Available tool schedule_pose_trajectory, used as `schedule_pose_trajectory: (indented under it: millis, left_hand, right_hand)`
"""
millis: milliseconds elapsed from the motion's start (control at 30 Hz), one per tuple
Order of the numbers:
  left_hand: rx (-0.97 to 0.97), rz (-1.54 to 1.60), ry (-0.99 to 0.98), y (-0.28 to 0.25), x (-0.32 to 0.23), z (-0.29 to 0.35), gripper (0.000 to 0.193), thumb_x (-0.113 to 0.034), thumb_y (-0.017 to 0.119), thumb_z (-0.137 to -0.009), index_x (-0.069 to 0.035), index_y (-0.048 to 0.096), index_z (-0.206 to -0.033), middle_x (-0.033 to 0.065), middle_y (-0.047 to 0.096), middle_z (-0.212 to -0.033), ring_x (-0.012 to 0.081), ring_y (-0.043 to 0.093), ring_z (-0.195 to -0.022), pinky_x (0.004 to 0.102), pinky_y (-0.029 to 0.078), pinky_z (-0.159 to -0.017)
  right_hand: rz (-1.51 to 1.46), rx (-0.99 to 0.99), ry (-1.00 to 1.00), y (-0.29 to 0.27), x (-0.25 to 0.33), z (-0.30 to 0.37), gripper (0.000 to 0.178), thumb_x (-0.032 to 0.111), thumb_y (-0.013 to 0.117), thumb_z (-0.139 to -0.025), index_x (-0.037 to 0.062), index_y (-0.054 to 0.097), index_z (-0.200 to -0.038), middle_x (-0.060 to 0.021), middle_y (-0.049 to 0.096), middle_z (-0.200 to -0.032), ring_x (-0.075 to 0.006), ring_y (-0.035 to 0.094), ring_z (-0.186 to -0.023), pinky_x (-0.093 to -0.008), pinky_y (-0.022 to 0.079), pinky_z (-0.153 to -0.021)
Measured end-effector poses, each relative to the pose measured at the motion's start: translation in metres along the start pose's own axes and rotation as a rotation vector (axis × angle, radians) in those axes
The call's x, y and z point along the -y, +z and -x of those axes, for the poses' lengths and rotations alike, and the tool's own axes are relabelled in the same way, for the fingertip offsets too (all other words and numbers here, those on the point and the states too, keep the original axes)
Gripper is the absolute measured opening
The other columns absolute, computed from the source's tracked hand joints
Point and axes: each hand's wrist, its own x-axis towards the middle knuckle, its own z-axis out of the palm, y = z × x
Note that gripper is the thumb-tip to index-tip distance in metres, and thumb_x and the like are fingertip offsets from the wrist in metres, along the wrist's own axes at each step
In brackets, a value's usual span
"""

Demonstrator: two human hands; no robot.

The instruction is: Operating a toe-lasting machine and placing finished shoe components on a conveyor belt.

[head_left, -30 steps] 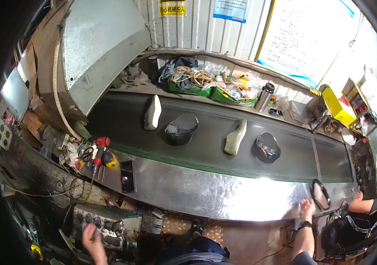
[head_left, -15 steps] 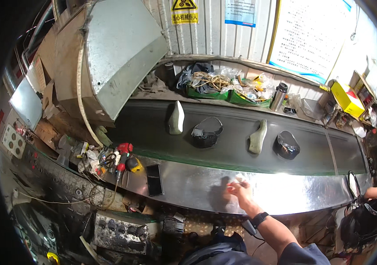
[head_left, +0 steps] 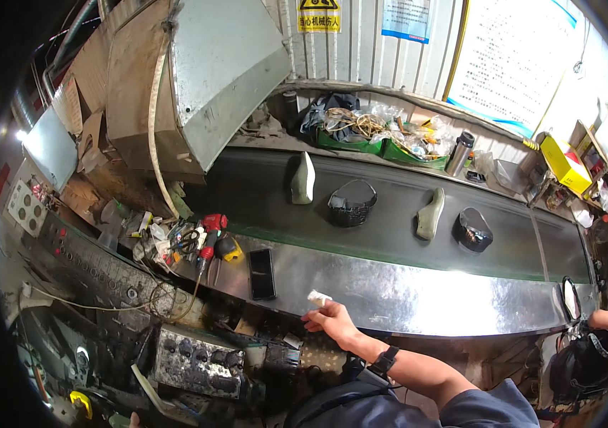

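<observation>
small white irregular piece [head_left: 319, 297] | tilted, in the right hand [head_left: 339, 325] | seen against shiny metal surface [head_left: 404, 307]

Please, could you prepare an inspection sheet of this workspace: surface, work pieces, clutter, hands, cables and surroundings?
Surface: dark belt behind a shiny metal ledge.
Work pieces: on the belt, left to right: pale foot-shaped form, black open piece, second pale form, second black piece.
Clutter: black phone on the ledge; red tool at its left end; heaped green trays behind the belt.
Hands: right hand near the ledge's front edge, small white thing at its fingertips, hold unclear; left hand barely visible, lower edge.
Cables: pale cord, lower left.
Surroundings: grey hood left, corrugated wall behind, another person's arm right.
</observation>
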Motion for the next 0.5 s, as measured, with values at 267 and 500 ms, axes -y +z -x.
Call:
schedule_pose_trajectory:
  millis: [267,500]
  left_hand:
    - [0.303,0.791,0.511,0.034,0.043,0.031,0.048,-0.037,0.072,-0.088,-0.001,0.07,-0.12,0.0267,0.066,-0.122,0.0391,0.062,-0.11,0.0467,0.048,-0.098]
    - [1.585,1.592,-0.407,0.08,-0.026,0.121,0.047,-0.035,0.047,-0.099,-0.001,0.064,-0.128,0.0156,0.068,-0.126,0.0321,0.066,-0.116,0.0469,0.05,-0.102]
  right_hand:
    - [0.091,0.464,0.001,0.067,0.033,0.04,0.053,0.008,0.068,-0.095,-0.0028,0.041,-0.139,-0.0112,0.068,-0.12,-0.0149,0.064,-0.104,-0.0308,0.056,-0.086]
    - [-0.129,0.56,-0.192,0.073,0.095,0.091,0.083,0.0,0.074,-0.089,0.0085,0.025,-0.154,-0.0087,0.063,-0.129,-0.0142,0.066,-0.097,-0.0265,0.056,-0.062]
